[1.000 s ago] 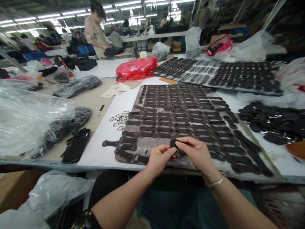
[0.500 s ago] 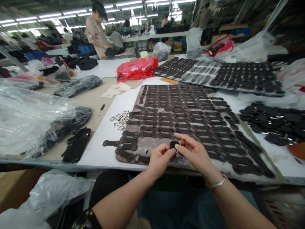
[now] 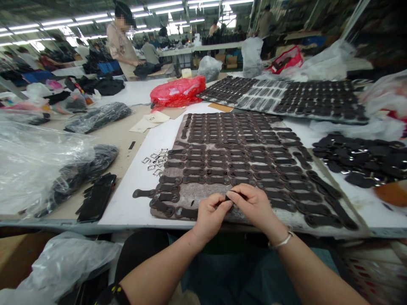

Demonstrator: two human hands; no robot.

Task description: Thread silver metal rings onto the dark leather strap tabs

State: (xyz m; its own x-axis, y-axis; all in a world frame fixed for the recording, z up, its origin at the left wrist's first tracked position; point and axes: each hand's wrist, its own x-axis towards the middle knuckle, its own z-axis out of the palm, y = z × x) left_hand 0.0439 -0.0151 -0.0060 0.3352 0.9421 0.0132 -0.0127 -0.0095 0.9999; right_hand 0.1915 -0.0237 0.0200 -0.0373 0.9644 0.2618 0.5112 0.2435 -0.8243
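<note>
My left hand [image 3: 208, 216] and my right hand [image 3: 254, 208] meet above the front of a worn board [image 3: 197, 191]. Between their thumbs and fingers is a small dark leather tab [image 3: 227, 197], mostly covered by the fingers. Rows of dark strap tabs [image 3: 218, 173] with rounded ends lie across the board. Just left of it, thin metal rectangular rings [image 3: 155, 161] sit in a loose heap on white paper. One strap tab [image 3: 143, 193] sticks out past the board's left edge.
Dark tabs with metal fittings [image 3: 359, 159] are piled on the right. Behind lies a second board of dark tabs [image 3: 321, 99], beside a red plastic bag [image 3: 178, 91]. A black phone [image 3: 97, 198] and clear plastic bags [image 3: 38, 156] are on the left. A co-worker [image 3: 122, 42] stands farther back.
The fingers of my right hand have folded in over the leather tab, so less of it shows. The whole view has shifted slightly, with the table appearing farther left.
</note>
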